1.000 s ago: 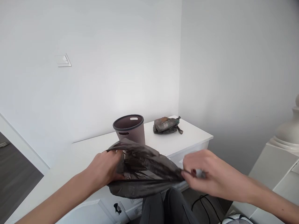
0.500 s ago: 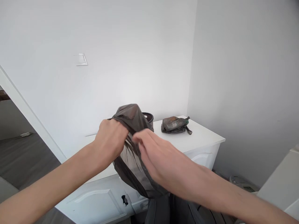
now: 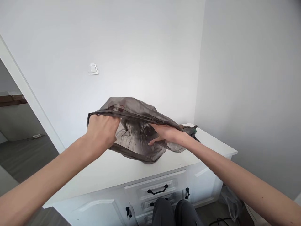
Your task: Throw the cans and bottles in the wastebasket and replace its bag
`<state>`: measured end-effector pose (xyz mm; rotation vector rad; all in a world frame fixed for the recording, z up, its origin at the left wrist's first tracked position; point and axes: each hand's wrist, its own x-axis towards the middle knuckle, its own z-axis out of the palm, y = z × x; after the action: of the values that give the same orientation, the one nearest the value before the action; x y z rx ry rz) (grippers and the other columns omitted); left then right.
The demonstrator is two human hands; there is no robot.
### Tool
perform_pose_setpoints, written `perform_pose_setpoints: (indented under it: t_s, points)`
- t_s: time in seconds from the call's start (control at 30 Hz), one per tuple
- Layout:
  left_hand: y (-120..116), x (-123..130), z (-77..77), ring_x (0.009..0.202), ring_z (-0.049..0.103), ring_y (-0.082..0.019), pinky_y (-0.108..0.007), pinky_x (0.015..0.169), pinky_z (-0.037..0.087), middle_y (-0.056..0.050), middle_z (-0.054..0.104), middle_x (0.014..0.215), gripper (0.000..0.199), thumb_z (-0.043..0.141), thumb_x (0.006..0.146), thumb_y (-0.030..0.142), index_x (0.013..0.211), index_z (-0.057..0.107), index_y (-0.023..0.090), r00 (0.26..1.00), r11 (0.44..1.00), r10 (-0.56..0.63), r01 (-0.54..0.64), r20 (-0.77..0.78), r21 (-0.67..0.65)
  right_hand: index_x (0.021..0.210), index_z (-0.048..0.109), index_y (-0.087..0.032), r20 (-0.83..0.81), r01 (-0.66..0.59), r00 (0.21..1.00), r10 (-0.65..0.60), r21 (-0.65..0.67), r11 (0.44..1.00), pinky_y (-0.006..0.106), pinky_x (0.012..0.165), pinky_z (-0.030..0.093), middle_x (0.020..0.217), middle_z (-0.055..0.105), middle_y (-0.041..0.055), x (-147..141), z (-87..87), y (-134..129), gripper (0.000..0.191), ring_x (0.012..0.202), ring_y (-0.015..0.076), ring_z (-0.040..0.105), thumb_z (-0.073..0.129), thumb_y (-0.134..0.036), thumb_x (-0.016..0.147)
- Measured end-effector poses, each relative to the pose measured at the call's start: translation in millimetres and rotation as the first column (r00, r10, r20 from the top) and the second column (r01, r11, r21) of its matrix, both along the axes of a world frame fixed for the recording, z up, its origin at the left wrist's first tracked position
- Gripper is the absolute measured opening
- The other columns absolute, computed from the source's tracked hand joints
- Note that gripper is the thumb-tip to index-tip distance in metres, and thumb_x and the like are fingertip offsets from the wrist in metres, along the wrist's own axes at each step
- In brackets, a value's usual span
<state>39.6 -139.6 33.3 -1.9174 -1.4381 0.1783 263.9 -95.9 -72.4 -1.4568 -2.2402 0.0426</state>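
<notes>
A thin, dark see-through plastic bag (image 3: 134,108) is spread wide above the white cabinet top, its mouth facing me. My left hand (image 3: 103,128) is closed on the bag's rim at the left, with the fingertips tucked inside. Inside the mouth on the right is my right hand (image 3: 164,133), fingers apart, its wrist under the upper edge of the bag. Behind the bag's right end, a small knotted dark bag (image 3: 191,130) with something in it lies on the cabinet, partly hidden.
The white cabinet (image 3: 94,179) has drawers and doors with black handles (image 3: 158,189). A light switch (image 3: 93,69) is on the wall. At lower right, a clear plastic bag (image 3: 231,204) and a black cable (image 3: 219,221) lie on the floor. A doorway opens at left.
The bag has gone from hanging bunched between my hands to stretched wide. My right hand has moved into its mouth and spread its fingers. The view has shifted, showing more of the drawers.
</notes>
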Motion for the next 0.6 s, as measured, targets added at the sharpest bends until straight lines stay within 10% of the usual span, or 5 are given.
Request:
perform_pose_setpoints:
  t_s: [0.17,0.33,0.6]
  points:
    - [28.8,8.5,-10.0,0.103,0.069,-0.04,-0.043,0.078,0.054,-0.022,0.07,0.113,0.046,0.062,0.089,0.023,0.132,0.056,0.008,0.976,0.977,-0.212,0.211,0.055,0.034,0.135,0.06,-0.016,-0.172,0.004,0.985,0.001,0.028,1.0,0.038,0.102,0.052,0.135,0.068,0.012,-8.6,8.1,19.6,0.041,0.124,0.0292,0.065,0.053,-0.016,0.094]
    - [57.7,18.6,-12.3,0.12,0.061,-0.042,-0.052,0.096,0.047,-0.028,0.055,0.139,0.059,0.045,0.091,0.009,0.15,0.039,0.006,0.904,0.877,-0.419,0.377,0.089,0.298,0.143,0.052,-0.014,-0.318,-0.116,0.935,0.16,0.152,0.982,0.035,0.112,0.043,0.146,0.06,0.013,-30.7,7.0,63.8,0.042,0.134,0.0218,0.056,0.034,-0.021,0.106]
    - [69.4,14.4,-12.9,0.149,0.028,-0.051,-0.072,0.116,0.02,-0.027,0.036,0.158,0.073,0.056,0.09,0.019,0.157,0.027,0.014,0.84,0.823,-0.519,0.44,0.159,0.36,0.151,0.05,-0.02,-0.034,-0.043,0.999,0.037,-0.179,0.983,0.039,0.099,0.05,0.152,0.054,0.0159,-14.5,9.8,91.5,0.062,0.134,0.0346,0.056,0.049,-0.056,0.101]
